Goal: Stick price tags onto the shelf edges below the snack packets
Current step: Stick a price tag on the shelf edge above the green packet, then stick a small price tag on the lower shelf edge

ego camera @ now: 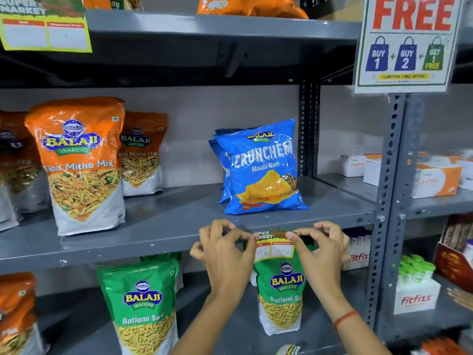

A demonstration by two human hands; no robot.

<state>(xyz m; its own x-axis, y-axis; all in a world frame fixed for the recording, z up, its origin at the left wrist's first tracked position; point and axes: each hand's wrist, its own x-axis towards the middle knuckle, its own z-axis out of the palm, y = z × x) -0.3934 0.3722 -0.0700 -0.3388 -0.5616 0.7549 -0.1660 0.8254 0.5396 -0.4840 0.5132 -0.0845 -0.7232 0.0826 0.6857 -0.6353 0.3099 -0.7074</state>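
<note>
My left hand (225, 254) and right hand (321, 248) are raised side by side, a short gap apart, at the front edge of the middle shelf (102, 245). Between them sits the price tag (275, 243), directly below the blue Crunchem packet (261, 167). My right thumb and forefinger (291, 235) pinch the tag's upper right corner against the edge; my left fingertips (245, 235) are curled together at its upper left corner, touching or just beside it. I cannot tell whether the left hand grips the tag or only presses it. The top of the tag lies on the shelf edge; the lower part hangs below it, in front of a green Ratlami Sev packet (281, 290) on the shelf beneath. Status: this tag is positioned but, in my judgement, not yet pressed flat along its full width. The edge section below the orange Mitha Mix packet (82, 165), to my left on the same shelf, carries no tag, so that position appears to remain. Farther up, a matching tag (44, 25) is already fixed to the upper shelf edge at far left, which counts as one completed position. A "FREE" offer sign (407, 42) hangs on the upright at upper right.
</note>
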